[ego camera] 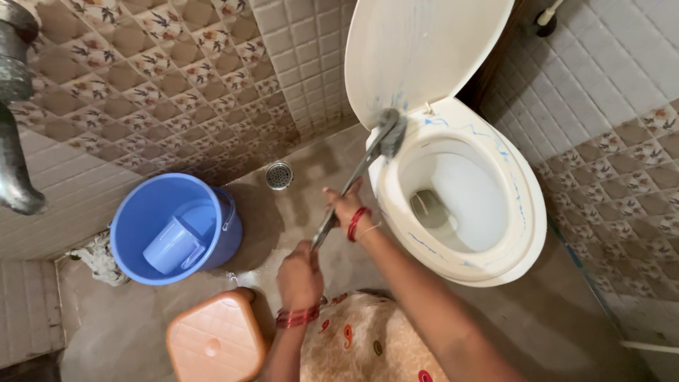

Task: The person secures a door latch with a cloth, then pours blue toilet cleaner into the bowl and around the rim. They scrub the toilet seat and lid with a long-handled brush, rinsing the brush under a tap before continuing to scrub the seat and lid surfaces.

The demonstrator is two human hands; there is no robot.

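Both my hands grip the long grey handle of a toilet brush point(357, 173). My left hand point(298, 274) holds the lower end of the handle, my right hand point(348, 206) holds it higher up. The brush head point(391, 133) presses on the rear left of the white toilet seat point(525, 212), close to the hinge. Thin blue streaks of cleaner run along the seat and the raised lid point(424, 49). The bowl point(460, 194) holds clear water.
A blue bucket point(141, 212) with a blue mug point(173, 244) inside stands on the floor at left. An orange plastic stool point(216, 343) is near my knees. A round floor drain point(279, 175) sits by the tiled wall. A metal tap point(14, 141) juts in at far left.
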